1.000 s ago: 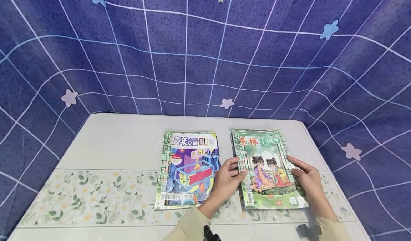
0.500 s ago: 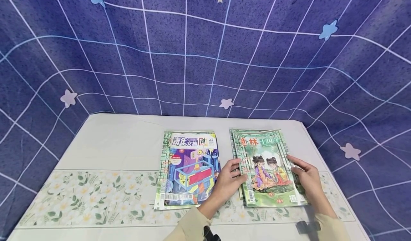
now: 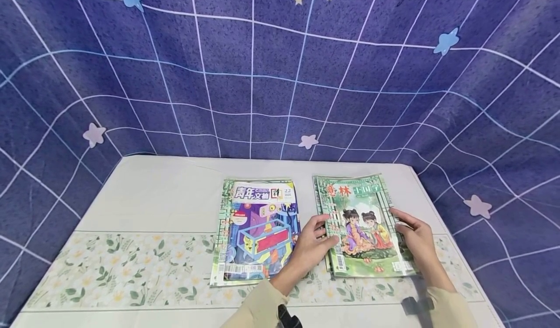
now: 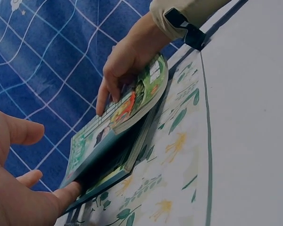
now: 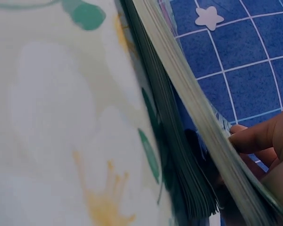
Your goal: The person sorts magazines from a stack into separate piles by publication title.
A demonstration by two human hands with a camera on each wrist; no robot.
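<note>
Right wrist view shows the right hand [image 5: 269, 155] with its fingers bent close in at the side of the green magazine [image 3: 365, 262], holding its right edge. The left hand [image 3: 308, 243] is on the other side. Its fingers are loosely apart, and its thumb touches the magazine's left edge, so I don't see a tight grip there.

The green magazine is on top of the right pile, with two children in bright clothes on its cover. A second ago its near edge looked lower. Now that edge has come up a little, while both hands have hardly moved. From the left wrist, a dark gap shows between it and the lower magazine [image 4: 115, 174], and its near right corner bends up. To me that means the top one is coming loose from the pile but isn't all the way off.

Just beside the left arm lies the purple magazine [image 3: 253, 216], on top of the left pile, with green edges poking out under it. Both piles sit on the white table [image 3: 175, 187], partly over a flowery strip [image 3: 153, 265]. Behind is a blue cloth [image 3: 245, 85] with lines and stars.
</note>
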